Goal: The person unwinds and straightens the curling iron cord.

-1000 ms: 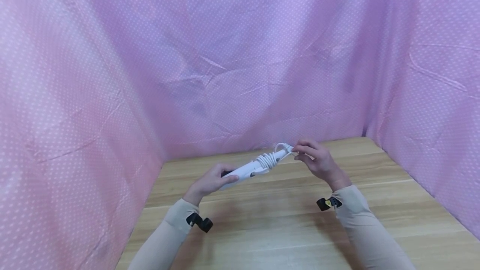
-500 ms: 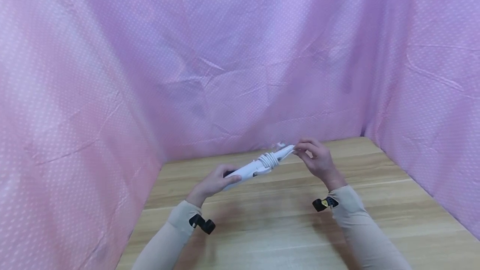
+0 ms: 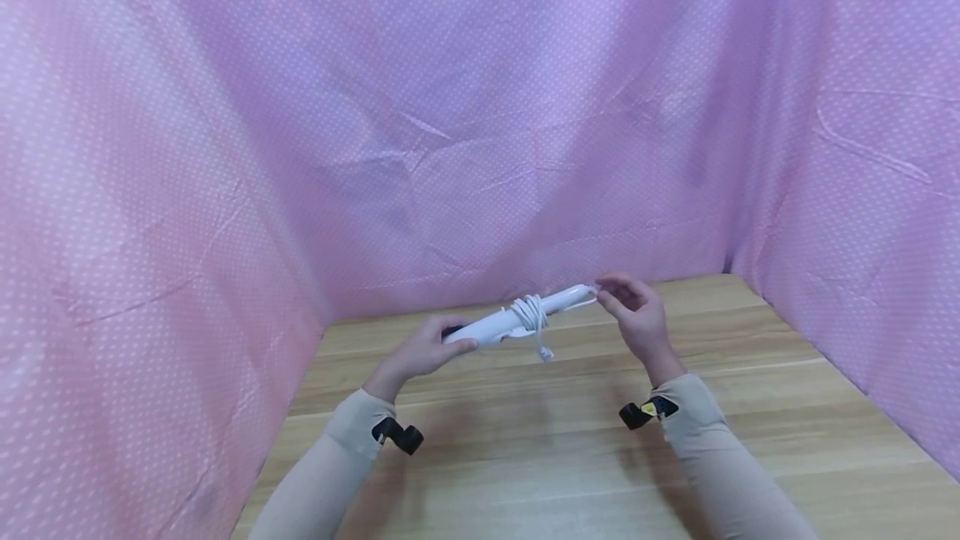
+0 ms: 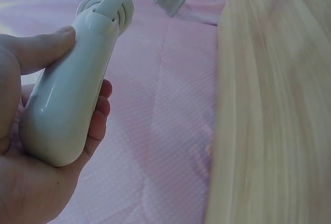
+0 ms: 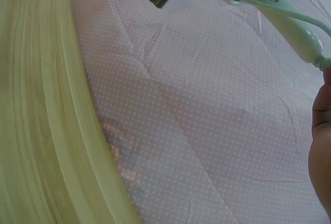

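My left hand (image 3: 420,348) grips the wide, rounded end of a slim white corded appliance (image 4: 70,87), thumb on top and fingers underneath. Its exact kind does not show. White cord (image 3: 529,312) is wound in several turns round its middle. A two-pin plug (image 4: 168,1) dangles on a short free length below the coil. At the narrow end, my right hand (image 3: 636,311) pinches the cord with thumb and fingertips, right where it leaves the body. The appliance is held above the table, tilted up toward the right.
Below lies a wood-grain table (image 3: 570,457). Pink dotted cloth (image 3: 480,148) hangs as walls behind it and at both sides. Each wrist carries a small black camera (image 3: 401,436).
The plug, earlier up by the narrow end near my right fingers, now hangs below the coil. The appliance has turned a little, and my left hand keeps its grip.
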### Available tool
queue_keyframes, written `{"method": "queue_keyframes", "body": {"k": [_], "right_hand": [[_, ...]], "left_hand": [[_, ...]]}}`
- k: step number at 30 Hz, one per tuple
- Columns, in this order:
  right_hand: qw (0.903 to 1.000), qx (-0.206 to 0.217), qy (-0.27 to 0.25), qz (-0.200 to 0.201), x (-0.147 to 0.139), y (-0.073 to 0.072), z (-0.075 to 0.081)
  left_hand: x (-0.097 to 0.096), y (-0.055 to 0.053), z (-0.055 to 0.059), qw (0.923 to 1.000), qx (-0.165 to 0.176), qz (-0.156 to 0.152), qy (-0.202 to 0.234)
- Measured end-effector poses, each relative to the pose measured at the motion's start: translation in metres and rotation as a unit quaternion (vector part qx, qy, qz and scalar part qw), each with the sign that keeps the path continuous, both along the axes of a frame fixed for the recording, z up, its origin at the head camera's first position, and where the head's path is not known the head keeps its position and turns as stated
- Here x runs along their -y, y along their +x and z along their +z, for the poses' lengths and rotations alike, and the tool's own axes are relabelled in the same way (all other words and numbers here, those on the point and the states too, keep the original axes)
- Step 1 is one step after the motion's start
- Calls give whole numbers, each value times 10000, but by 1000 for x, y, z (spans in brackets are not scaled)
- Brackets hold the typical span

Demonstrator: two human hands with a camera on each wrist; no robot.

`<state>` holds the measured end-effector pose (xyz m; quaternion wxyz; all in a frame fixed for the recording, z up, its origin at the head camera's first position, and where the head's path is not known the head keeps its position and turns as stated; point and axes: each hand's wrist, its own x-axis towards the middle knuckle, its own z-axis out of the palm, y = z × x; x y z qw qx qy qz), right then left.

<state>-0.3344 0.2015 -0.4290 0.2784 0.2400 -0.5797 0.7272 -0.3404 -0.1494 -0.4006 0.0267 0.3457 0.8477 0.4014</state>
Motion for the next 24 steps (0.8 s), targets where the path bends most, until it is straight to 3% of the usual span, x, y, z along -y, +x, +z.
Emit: {"method": "queue_keyframes", "body": {"k": [10, 20, 24], "right_hand": [[9988, -65, -204, 435, 3, 5, 14], [9975, 389, 510, 305, 27, 7, 18], [9949, 555, 803, 237, 37, 3, 14]], "left_hand": [[8, -12, 14, 9986, -393, 230, 253], [8, -19, 34, 9964, -578, 459, 423], [3, -21, 40, 9964, -506, 499, 465]]}}
